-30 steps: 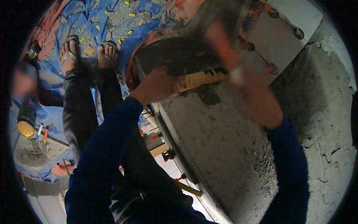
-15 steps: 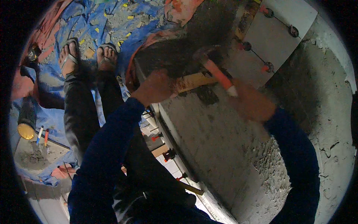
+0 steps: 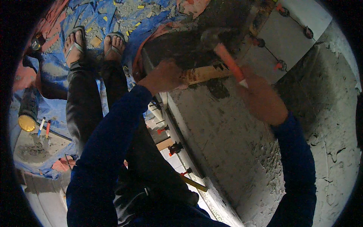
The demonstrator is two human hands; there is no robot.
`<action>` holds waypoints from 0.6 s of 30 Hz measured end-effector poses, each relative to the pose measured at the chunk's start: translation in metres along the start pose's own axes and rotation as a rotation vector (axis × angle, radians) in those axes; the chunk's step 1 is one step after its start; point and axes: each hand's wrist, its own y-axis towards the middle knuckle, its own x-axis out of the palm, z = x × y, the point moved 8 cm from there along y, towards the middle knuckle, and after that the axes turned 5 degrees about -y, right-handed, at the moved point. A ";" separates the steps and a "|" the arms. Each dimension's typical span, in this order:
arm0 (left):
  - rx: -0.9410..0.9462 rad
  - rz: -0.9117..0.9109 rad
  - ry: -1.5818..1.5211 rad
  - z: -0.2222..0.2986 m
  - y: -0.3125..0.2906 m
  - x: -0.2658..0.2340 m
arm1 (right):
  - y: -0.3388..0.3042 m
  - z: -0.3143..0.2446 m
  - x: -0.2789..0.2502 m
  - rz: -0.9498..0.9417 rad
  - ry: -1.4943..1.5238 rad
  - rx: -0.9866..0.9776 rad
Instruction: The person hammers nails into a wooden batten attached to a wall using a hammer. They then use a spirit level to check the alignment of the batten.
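My left hand (image 3: pixel 164 75) is closed around a pale wooden handle (image 3: pixel 202 73) that reaches right across the top of a grey mortar-coated wall (image 3: pixel 234 151). My right hand (image 3: pixel 261 99) grips an orange-handled tool (image 3: pixel 230 63) with a white butt end. Its blurred grey head (image 3: pixel 211 36) points up-left, above the wooden handle. A dark pan with an orange rim (image 3: pixel 138 60) sits just behind my left hand. Both my sleeves are dark blue.
My sandalled feet (image 3: pixel 94 43) stand on a blue tarp (image 3: pixel 56 75) strewn with rubble. White tiles (image 3: pixel 291 34) with red clips sit at upper right. A yellow-capped can (image 3: pixel 28 113), pens and a mortar board (image 3: pixel 36 147) lie at left. Red levelling clips (image 3: pixel 162 130) line the wall's lower edge.
My right hand has dropped a little down and right, and the orange-handled tool has swung with it. My left hand has stayed on the wooden handle.
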 end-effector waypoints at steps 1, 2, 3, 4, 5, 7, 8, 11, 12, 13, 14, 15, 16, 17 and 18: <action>0.023 0.036 0.010 0.003 0.000 -0.003 | -0.002 0.000 0.001 0.006 -0.022 -0.010; 0.042 0.056 0.022 0.005 0.000 -0.006 | -0.004 -0.003 0.000 0.012 -0.046 -0.021; 0.067 0.075 0.022 0.008 0.000 -0.007 | -0.006 -0.003 -0.003 -0.026 -0.075 0.016; 0.115 0.120 0.074 0.013 -0.001 -0.010 | -0.006 -0.015 -0.017 0.070 -0.115 -0.059; 0.166 0.162 0.111 0.018 -0.003 -0.012 | -0.006 -0.020 -0.034 0.134 -0.119 -0.045; 0.218 0.225 0.108 0.024 -0.006 -0.014 | -0.010 -0.020 -0.070 0.272 0.045 0.109; 0.222 0.245 0.068 0.024 -0.008 -0.015 | -0.013 -0.014 -0.084 0.356 0.197 0.220; 0.072 0.261 0.080 0.014 -0.007 -0.013 | -0.008 -0.008 -0.096 0.519 0.317 0.239; -0.027 0.202 0.102 0.005 -0.006 -0.008 | 0.003 -0.012 -0.085 0.511 0.242 0.126; 0.011 0.183 0.126 0.007 -0.005 -0.007 | 0.019 -0.025 -0.057 0.320 0.037 -0.077; 0.034 0.103 0.139 0.007 -0.003 -0.001 | 0.024 -0.029 -0.022 0.051 -0.090 -0.220; 0.056 0.016 0.155 0.007 -0.002 0.007 | 0.021 -0.022 0.011 -0.251 -0.164 -0.227; 0.075 0.045 0.114 0.007 -0.002 0.004 | 0.019 -0.012 0.009 -0.212 -0.082 -0.140; 0.091 0.083 0.080 0.006 -0.001 0.001 | 0.014 0.000 0.008 -0.221 -0.039 0.002; 0.109 0.112 0.037 0.007 -0.002 0.000 | 0.008 0.005 -0.003 -0.177 -0.053 0.037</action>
